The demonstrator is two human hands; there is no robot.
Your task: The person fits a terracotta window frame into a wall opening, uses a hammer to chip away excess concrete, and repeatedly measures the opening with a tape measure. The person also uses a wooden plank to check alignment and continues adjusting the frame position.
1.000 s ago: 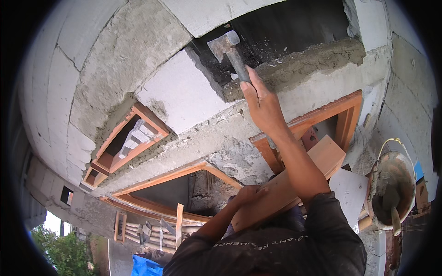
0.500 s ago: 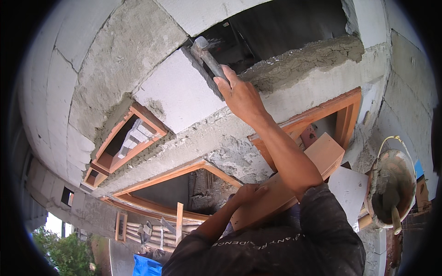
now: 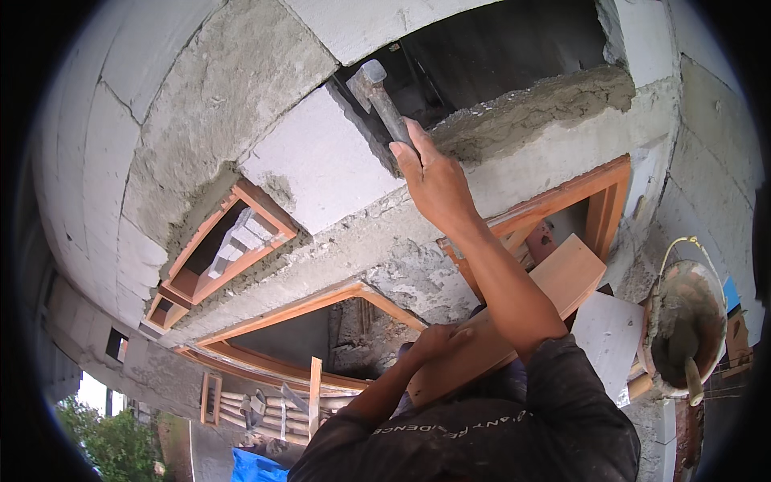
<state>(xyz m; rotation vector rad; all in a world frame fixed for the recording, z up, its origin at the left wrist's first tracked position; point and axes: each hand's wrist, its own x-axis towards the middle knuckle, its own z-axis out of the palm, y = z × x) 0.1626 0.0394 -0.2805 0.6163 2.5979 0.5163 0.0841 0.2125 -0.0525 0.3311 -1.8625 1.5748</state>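
Observation:
My right hand [image 3: 438, 177] reaches up, wrapped round the handle of a hammer [image 3: 387, 108]. The hammer's grey head is at the left side of a dark wall opening [image 3: 506, 52], close to the edge of a pale block [image 3: 321, 157]. Rough grey mortar [image 3: 538, 112] lines the bottom of that opening. Lower down, my left hand [image 3: 438, 344] is closed on the near-left part of a reddish-brown wooden frame [image 3: 566, 277], which lies slantwise in front of my body. My right forearm crosses over this frame and hides part of it.
A small wooden window frame [image 3: 265, 221] is set in the wall at left; larger wooden frames [image 3: 281, 313] sit below. At right hangs a bucket [image 3: 719, 329] with mortar and a wooden-handled tool [image 3: 693, 377]. A blue sheet [image 3: 257, 466] and stacked poles lie below left.
The hammer and my right hand have shifted slightly right, away from the block's edge. My left hand and the wooden frame have moved only a little to the right.

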